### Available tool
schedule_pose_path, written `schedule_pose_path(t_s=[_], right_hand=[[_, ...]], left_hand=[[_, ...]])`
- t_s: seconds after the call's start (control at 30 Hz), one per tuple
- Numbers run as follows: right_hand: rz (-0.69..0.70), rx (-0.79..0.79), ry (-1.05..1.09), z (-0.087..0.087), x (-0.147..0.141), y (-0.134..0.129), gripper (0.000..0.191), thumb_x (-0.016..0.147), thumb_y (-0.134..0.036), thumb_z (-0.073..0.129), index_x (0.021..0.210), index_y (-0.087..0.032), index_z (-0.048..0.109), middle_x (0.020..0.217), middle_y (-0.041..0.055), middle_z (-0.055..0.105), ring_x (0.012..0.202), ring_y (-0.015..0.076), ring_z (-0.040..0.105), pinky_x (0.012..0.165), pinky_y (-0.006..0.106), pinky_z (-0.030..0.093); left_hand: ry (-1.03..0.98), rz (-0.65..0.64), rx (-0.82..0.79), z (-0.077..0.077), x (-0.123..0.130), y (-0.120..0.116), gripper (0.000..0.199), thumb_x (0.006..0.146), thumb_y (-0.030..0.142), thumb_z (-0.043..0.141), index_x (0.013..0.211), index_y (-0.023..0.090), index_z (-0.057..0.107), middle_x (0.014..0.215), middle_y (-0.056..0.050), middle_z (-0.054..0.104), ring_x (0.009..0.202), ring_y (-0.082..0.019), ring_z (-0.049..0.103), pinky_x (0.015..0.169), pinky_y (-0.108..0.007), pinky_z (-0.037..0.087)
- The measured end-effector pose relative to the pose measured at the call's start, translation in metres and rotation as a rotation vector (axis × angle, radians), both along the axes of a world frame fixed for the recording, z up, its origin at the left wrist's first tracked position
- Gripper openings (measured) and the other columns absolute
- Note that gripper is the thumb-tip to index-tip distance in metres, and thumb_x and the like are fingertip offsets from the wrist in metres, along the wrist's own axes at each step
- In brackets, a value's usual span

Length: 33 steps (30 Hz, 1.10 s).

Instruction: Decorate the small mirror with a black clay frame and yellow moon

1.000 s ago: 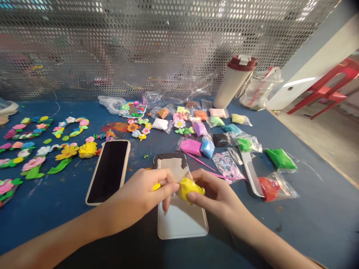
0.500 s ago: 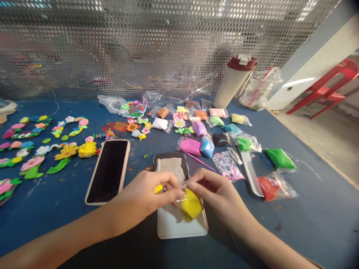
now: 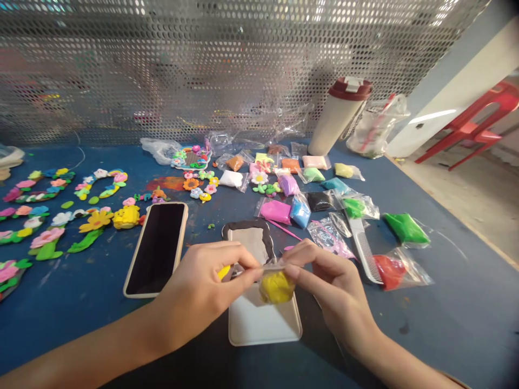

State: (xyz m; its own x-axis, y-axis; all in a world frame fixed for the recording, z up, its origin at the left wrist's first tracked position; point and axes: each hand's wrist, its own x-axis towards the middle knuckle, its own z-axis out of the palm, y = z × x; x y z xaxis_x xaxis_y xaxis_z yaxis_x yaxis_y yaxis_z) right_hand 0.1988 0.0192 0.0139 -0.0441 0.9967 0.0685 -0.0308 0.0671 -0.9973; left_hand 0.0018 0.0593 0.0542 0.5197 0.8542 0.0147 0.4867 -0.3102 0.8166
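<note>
Bench: blue bench (image 3: 458,324), clay packets (image 3: 405,228) toward its back edge, white tray (image 3: 263,324) near its front edge.
My left fingers (image 3: 239,270): together, pinching clear film (image 3: 271,266) lightly.
My right fingers (image 3: 308,265): together on that film.
Yellow clay lump (image 3: 276,287): just above the tray.

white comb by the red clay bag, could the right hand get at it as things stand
Probably yes. The white plastic comb lies just beyond the right hand, with nothing visibly between them. The hand is pinching at the yellow clay, though, so it would likely need to let go first.
</note>
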Motion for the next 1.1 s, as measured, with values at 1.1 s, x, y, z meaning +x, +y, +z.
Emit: schedule_pose_path(t_s=[1.1], right_hand=[[0.1,0.206,-0.265,0.009,-0.003,0.002,0.014,0.09,-0.026,0.058,0.091,-0.026,0.071,0.088,0.0014,0.075,0.081,0.0169,0.067,0.078,0.032,0.049]], left_hand=[[0.052,-0.067,0.256,0.004,-0.003,-0.003,0.013,0.089,0.02,0.056,0.078,0.021,0.063,0.07,0.005,0.063,0.063,-0.008,0.058,0.06,-0.017,0.041]])
